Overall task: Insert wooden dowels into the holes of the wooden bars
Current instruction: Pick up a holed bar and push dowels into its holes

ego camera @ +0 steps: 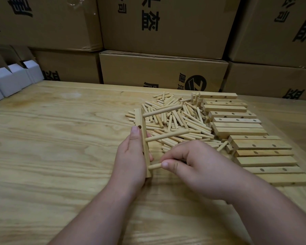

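The right hand pinches a wooden dowel between thumb and forefinger, its free end touching the nearest hole of the wooden bar. The left hand grips that bar, thumb laid along its left face and fingers curled behind. The bar runs away from the person, and the dowel lies crosswise to it, pointing leftward into its right face; so the push should probably go straight left, with the left hand bracing. Farther along the bar, two seated dowels jut rightward. Right of the bar lie the loose dowel pile and stacked bars on the counter.
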Demonstrator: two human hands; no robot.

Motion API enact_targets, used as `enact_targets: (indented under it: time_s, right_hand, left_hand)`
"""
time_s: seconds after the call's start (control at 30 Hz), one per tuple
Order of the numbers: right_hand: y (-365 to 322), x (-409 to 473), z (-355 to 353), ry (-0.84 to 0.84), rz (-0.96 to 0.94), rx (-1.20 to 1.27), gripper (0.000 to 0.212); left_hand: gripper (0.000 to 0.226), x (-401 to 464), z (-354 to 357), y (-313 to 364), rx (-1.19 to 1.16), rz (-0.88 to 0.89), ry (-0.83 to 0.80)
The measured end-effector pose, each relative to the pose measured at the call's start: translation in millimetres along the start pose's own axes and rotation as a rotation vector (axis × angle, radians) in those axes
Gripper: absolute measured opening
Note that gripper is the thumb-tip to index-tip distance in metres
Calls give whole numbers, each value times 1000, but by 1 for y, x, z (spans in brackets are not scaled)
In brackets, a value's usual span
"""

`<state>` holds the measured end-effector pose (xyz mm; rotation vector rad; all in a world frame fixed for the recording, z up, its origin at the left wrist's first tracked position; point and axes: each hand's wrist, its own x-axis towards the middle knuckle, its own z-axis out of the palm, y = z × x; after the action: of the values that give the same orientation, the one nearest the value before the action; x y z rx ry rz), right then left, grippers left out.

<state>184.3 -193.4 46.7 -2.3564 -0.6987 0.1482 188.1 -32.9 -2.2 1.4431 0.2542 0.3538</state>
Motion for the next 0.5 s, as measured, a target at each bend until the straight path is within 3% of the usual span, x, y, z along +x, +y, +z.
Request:
enact_targets:
  time_s: [0.2, 0.5]
  right_hand:
    - [-1, 2, 6, 11, -6, -50, 14]
    - [0, 0, 0, -64, 7, -9, 17]
  left_hand:
    - [48, 1, 4, -5, 68, 85, 96]
    - [53, 2, -2, -4, 62, 48, -46]
